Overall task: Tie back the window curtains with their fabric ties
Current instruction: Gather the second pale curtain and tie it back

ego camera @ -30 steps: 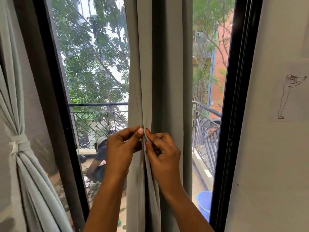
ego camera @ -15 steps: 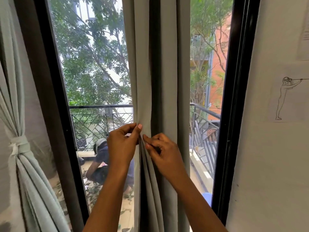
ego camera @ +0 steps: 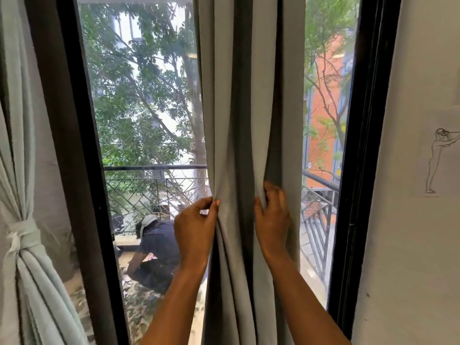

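From the head camera, a plain grey curtain (ego camera: 249, 95) hangs in the middle of the window, falling in long vertical folds with deep dark creases between them, and glass shows on either side of it. The left hand (ego camera: 195, 227) pinches the curtain's left edge between thumb and forefinger, its other fingers curled loosely behind. The right hand (ego camera: 272, 215) has its fingers curled round a fold nearer the curtain's right side, bunching the cloth there. Between the two hands the fabric draws into a narrower waist. At the far left a paler curtain (ego camera: 22, 145) is gathered and bound by a knotted fabric tie (ego camera: 23, 231). A black window frame (ego camera: 361, 145) stands just right of the grey curtain.
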